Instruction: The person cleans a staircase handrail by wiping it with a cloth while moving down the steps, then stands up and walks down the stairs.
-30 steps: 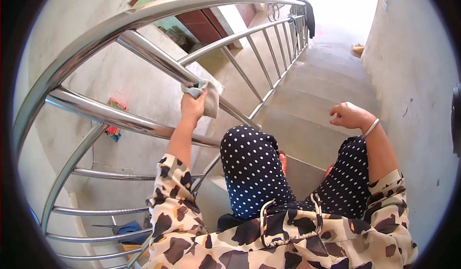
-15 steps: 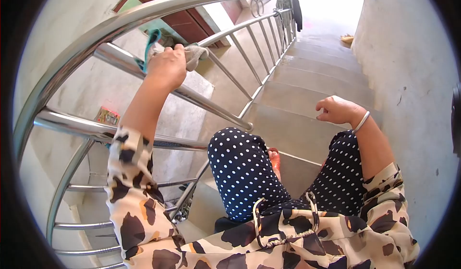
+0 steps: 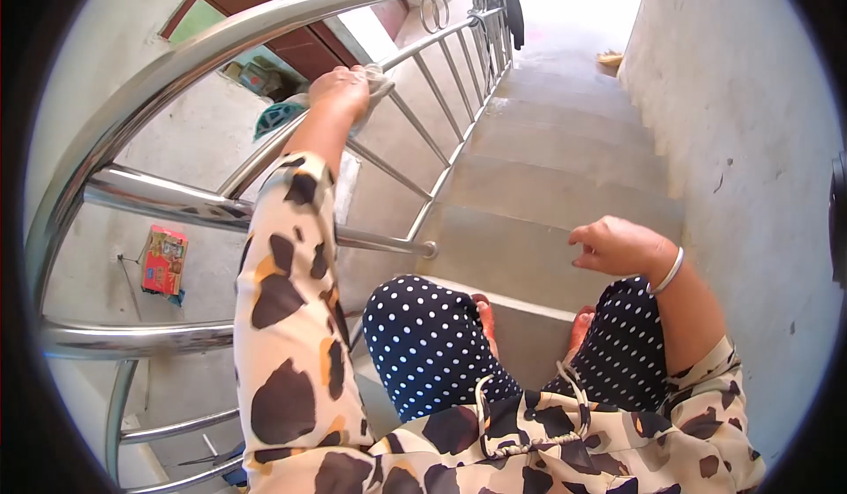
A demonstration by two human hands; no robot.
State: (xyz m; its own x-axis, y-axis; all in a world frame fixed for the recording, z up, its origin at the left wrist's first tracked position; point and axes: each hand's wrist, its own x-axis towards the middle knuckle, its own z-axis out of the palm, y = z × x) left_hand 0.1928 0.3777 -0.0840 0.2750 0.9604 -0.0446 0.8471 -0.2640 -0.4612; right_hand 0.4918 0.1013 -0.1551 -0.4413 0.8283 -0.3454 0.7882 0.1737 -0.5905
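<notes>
My left hand [image 3: 340,93] is closed on a greyish cloth [image 3: 379,81], pressed against the lower slanting rail [image 3: 415,50] of the metal stair railing. A teal patterned piece [image 3: 279,118] hangs on the near side of that hand and looks like part of the same cloth. My right hand [image 3: 618,245] hovers above my right knee, with a silver bangle [image 3: 672,269] on its wrist. Its fingers are loosely curled and apart, with nothing visible in them. Both knees are bent in dotted trousers [image 3: 432,340], my bare feet on a step below.
Concrete stairs [image 3: 538,181] run down ahead to a bright opening. A plastered wall [image 3: 737,194] borders them on the right. Dark clothing [image 3: 512,13] drapes over the railing's far end. Left of the railing, a red packet [image 3: 165,263] lies lower down, near brown doors.
My left hand has moved forward and slightly right along the railing with the cloth. The view has shifted, and my right hand sits lower in it.
</notes>
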